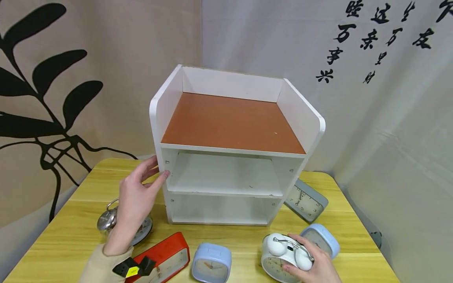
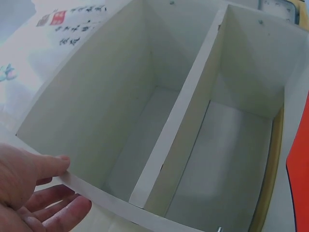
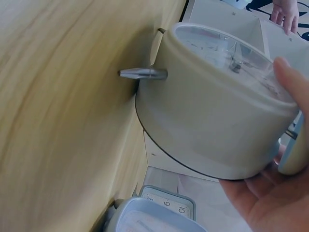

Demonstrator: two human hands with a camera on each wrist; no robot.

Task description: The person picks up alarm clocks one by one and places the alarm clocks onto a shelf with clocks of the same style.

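A white shelf unit (image 1: 226, 194) with a brown top board stands in the middle of the table. My left hand (image 1: 137, 198) holds the front edge of its left side panel, thumb on the front and fingers round the outside; the left wrist view shows this left hand (image 2: 36, 193) at the panel edge close up. At the front right, my right hand (image 1: 316, 263) grips a white twin-bell alarm clock (image 1: 279, 255) around its bells. In the right wrist view, the alarm clock (image 3: 212, 116) has its metal foot pointing at the tabletop; contact with the table cannot be told.
Front centre holds a blue clock (image 1: 211, 261) and a red clock (image 1: 164, 255). A silver bell clock (image 1: 106, 221) is partly hidden behind my left arm. Right of the shelf lie a grey clock (image 1: 308, 202) and another blue clock (image 1: 322, 237). Curtains surround the wooden table (image 1: 81, 212).
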